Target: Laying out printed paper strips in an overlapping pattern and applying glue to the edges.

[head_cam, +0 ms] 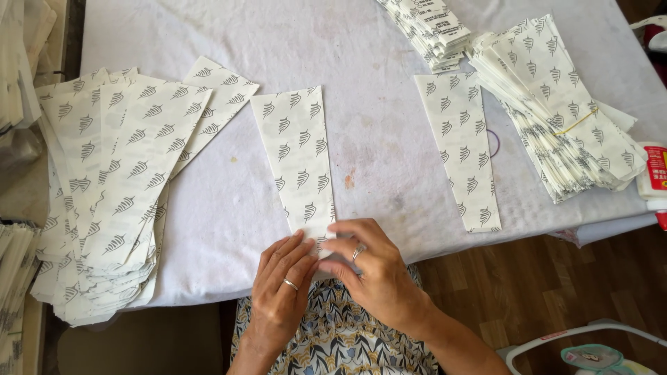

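Observation:
A long white paper bag with a grey leaf print (297, 156) lies lengthwise on the white cloth-covered table (361, 55) in front of me. My left hand (281, 285) and my right hand (365, 267) both press on its near end at the table's front edge, fingers bent over the paper. Each hand wears a ring. The bag's near end is hidden under my fingers, so I cannot tell whether it is folded.
A fanned pile of the same printed bags (111, 180) covers the left side. One single bag (462, 149) lies to the right, a banded thick stack (563, 111) beyond it, another stack (427, 28) at the back. A white bottle with a red label (654, 177) stands at the right edge.

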